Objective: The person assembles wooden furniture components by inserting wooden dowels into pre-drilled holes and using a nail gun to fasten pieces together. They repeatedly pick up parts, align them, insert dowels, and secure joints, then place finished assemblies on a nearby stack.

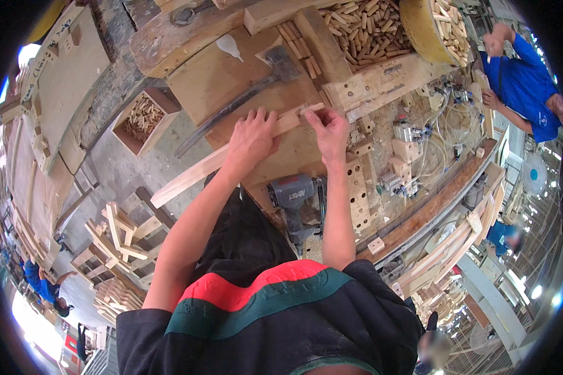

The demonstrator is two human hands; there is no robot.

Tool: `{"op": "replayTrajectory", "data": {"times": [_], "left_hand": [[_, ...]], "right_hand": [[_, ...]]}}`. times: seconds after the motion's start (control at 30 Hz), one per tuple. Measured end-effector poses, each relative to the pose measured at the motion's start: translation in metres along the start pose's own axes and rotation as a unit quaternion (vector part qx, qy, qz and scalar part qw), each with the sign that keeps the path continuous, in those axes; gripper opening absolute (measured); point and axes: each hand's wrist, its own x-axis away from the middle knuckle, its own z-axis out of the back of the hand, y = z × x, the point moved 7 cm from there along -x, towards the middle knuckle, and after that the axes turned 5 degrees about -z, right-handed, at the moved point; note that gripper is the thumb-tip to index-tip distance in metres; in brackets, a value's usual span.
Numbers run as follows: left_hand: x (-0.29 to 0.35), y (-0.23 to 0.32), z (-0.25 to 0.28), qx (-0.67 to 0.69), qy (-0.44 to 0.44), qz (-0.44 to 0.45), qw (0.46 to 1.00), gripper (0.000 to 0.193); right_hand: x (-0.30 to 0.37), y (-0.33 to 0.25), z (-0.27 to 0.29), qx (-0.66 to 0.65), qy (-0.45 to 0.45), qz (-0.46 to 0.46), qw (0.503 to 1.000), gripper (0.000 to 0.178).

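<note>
A long pale wooden slat (194,174) lies slantwise over the workbench (288,156), its near left end sticking out past the edge. My left hand (252,139) is closed over the slat's middle. At the slat's far right end, my right hand (329,132) pinches what looks like a short wooden dowel (314,107), partly hidden by thumb and finger. Just beyond the slat lies a hammer (280,67) with a long dark handle. A grey and black nail gun (292,192) rests below my right hand, close to my body.
Dowels (372,31) fill a bin at the back, beside a yellow bucket (419,28). A white squeeze bottle (229,46) lies near the hammer. Left stands a wooden box (137,139) of small pieces. Pneumatic fittings and tubes (441,125) sit right; a co-worker in blue (522,87) is beyond.
</note>
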Motion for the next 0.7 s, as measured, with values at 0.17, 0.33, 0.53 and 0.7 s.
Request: {"op": "replayTrajectory", "data": {"times": [0.17,0.33,0.53,0.7], "left_hand": [[-0.001,0.0,-0.001,0.006,-0.002,0.009,1.0,0.044],[-0.001,-0.001,-0.003,0.001,0.003,0.006,1.0,0.046],[0.001,0.0,0.005,-0.003,0.007,0.004,1.0,0.042],[-0.002,0.001,0.007,0.0,0.023,-0.024,0.999,0.043]], "right_hand": [[0.002,0.011,-0.001,0.007,0.023,0.02,1.0,0.017],[0.006,0.011,-0.001,0.021,0.023,0.042,0.999,0.018],[0.008,-0.012,-0.009,0.169,0.011,0.034,0.985,0.024],[0.01,-0.001,0.0,0.145,0.026,0.034,0.988,0.038]]}}
